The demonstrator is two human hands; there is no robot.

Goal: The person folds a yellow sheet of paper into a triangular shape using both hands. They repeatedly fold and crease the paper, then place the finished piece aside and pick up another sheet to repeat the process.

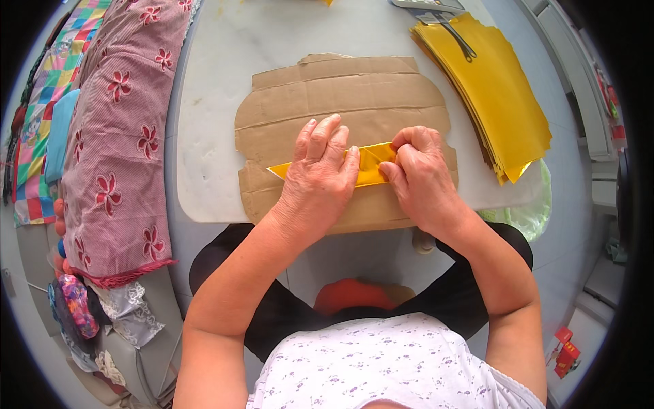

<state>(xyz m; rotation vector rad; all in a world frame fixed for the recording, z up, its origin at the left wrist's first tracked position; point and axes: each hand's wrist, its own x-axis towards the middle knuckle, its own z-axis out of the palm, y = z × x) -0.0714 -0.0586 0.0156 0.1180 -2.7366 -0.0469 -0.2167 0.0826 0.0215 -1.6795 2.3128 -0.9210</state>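
A folded strip of shiny gold paper (372,164) lies on a flattened piece of brown cardboard (347,92), which rests on a white table. Its left end comes to a point with a white edge. My left hand (324,171) lies flat across the strip, pressing its left part, fingers slightly spread. With thumb and bent fingers, my right hand (420,166) pinches the strip's right end. To the right sits a thick stack of gold sheets (490,97), with a dark-handled tool (456,37) on top; its kind is unclear.
The white table's (204,168) front edge runs just before my knees. A clear and green plastic bag (531,204) hangs by its right corner. At the left stands a sofa with a pink flowered cover (122,128). An orange-red round thing (352,296) is between my legs.
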